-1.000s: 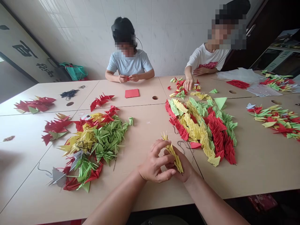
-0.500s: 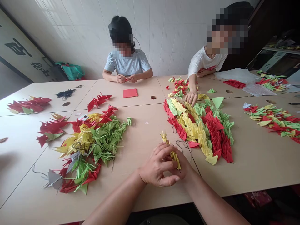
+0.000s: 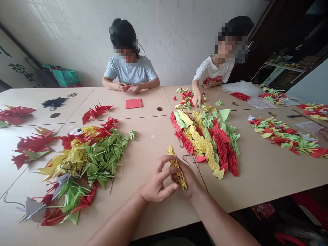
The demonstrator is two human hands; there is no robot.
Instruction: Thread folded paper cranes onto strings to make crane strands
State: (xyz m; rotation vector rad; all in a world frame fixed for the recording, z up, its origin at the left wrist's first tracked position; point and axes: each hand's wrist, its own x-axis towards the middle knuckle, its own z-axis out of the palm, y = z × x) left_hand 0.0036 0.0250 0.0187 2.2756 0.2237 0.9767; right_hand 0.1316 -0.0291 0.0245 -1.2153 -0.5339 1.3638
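Note:
A stack of yellow folded paper cranes point(image 3: 180, 172), pressed flat together, stands between my hands above the table's near middle. My right hand point(image 3: 191, 180) is closed around its right side. From the left, my left hand point(image 3: 159, 182) has bent fingers reaching onto the stack, with the thumb near its lower end; the exact contact is partly hidden. Just right of my hands lie strung rows of folded paper cranes in yellow point(image 3: 203, 143), red point(image 3: 221, 143) and green. On the left is a pile of green cranes point(image 3: 106, 155) with yellow, red and grey ones.
Across the table, one person holds a small red paper near a stack of red paper squares point(image 3: 133, 103). Another person's hand point(image 3: 197, 99) touches the far cranes. Black thread point(image 3: 53, 103) lies far left. More mixed cranes point(image 3: 287, 135) lie right, beside a pen point(image 3: 294, 116).
My left fingers have lifted and spread somewhat, exposing more of the yellow stack. The view has swung to the right. The person at far right has moved their head.

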